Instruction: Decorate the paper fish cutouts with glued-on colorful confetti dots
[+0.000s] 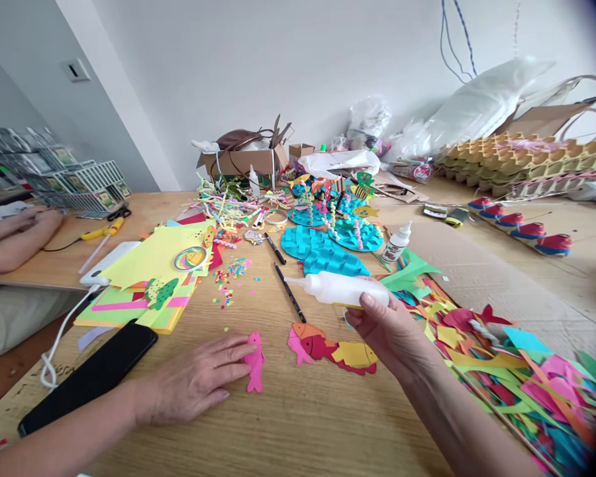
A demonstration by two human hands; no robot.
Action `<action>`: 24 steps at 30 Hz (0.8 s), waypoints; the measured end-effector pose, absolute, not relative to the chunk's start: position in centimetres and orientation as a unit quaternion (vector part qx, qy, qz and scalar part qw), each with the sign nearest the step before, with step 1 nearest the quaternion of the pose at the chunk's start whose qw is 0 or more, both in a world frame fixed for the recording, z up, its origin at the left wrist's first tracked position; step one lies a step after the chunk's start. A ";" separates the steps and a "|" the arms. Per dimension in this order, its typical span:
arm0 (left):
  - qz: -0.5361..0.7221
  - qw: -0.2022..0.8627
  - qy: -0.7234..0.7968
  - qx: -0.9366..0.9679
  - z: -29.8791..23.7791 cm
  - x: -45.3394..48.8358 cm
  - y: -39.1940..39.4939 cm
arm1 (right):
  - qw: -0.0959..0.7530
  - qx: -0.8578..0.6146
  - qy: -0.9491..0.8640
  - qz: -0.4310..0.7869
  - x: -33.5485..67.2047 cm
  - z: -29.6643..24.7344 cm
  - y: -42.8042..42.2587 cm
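My left hand [198, 374] lies palm down on the wooden table, its fingers stretched out and the fingertips on the edge of a pink paper fish [255, 371]. In my right hand [385, 331] is a white glue bottle [347, 289], tipped on its side with the nozzle pointing left, above the table. Below the bottle, several paper fish overlap: an orange one [310, 330], a red one [318, 348] and a yellow one [355, 355] among them. Two black pens [289, 295] lie farther back.
A black phone [89, 377] and coloured paper sheets [149, 255] lie left. Blue paper bases [322, 248] with fish stand behind, beside another glue bottle [397, 243]. Paper scraps [516, 371] cover the right side. At far left are another person's hands [34, 225] and a yellow glue gun [104, 228].
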State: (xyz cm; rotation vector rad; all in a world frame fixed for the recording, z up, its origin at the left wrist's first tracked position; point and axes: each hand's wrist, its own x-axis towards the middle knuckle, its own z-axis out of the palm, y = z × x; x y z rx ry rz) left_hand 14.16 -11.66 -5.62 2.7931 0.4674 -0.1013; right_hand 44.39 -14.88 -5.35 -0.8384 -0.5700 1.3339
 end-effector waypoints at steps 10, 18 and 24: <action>-0.019 0.067 0.219 0.973 -8.6 15.4 -13.6 | 0.673 -0.379 -0.263 0.579 44.4 -5.3 -14.9; 0.055 0.015 0.333 0.941 -10.7 18.7 -16.5 | 0.650 -0.405 -0.298 0.569 43.9 -4.4 -15.3; 0.150 0.064 0.330 0.930 -8.0 16.8 -15.0 | 0.629 -0.404 -0.329 0.576 43.7 -3.5 -14.8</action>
